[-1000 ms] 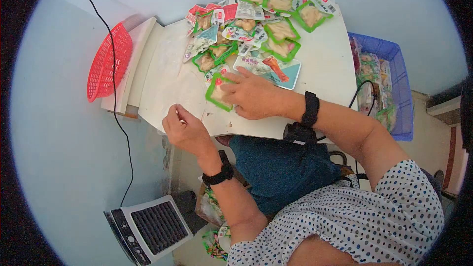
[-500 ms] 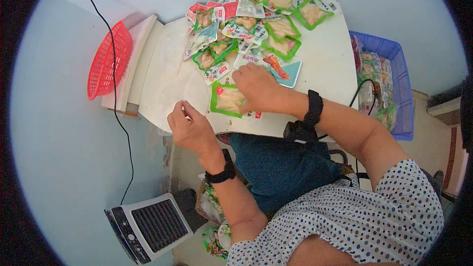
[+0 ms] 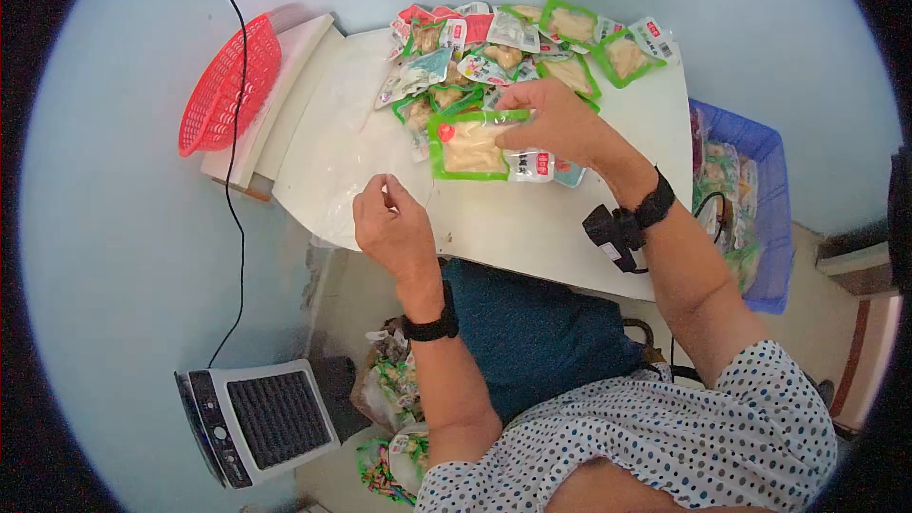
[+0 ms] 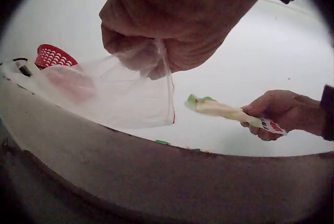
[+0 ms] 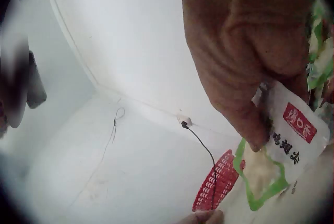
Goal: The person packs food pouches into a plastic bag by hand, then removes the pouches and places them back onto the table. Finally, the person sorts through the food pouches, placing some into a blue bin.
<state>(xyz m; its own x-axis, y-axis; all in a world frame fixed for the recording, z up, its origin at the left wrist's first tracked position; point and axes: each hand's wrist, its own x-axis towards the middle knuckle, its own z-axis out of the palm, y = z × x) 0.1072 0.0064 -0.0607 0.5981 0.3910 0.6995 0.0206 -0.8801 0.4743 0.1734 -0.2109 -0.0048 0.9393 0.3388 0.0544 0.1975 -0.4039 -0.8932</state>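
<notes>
My right hand point(image 3: 560, 123) grips a sealed food packet point(image 3: 465, 150) with a green border, a clear window over pale food and a white label end. It is raised over the white table point(image 3: 532, 233), overlapping the pile of similar packets point(image 3: 503, 59) in the head view. In the left wrist view the packet is seen nearly edge-on. My left hand point(image 3: 397, 233) is at the table's front left, its thumb and fingers pinching the edge of a clear plastic bag point(image 4: 130, 101). The bag spreads out limp below that hand, and the packet is to its right.
A red perforated basket point(image 3: 231, 90) leans at the left beside a white board. Along the right side stands a blue crate point(image 3: 777, 218) with packets in it. A black cord point(image 3: 237, 180) hangs toward an air cooler point(image 3: 271, 418). Bags of packets point(image 3: 391, 389) sit below the table.
My right hand has picked the green-bordered packet up off the table and raised it toward the pile. The left hand has shifted slightly right, still pinching. The head view has tilted.
</notes>
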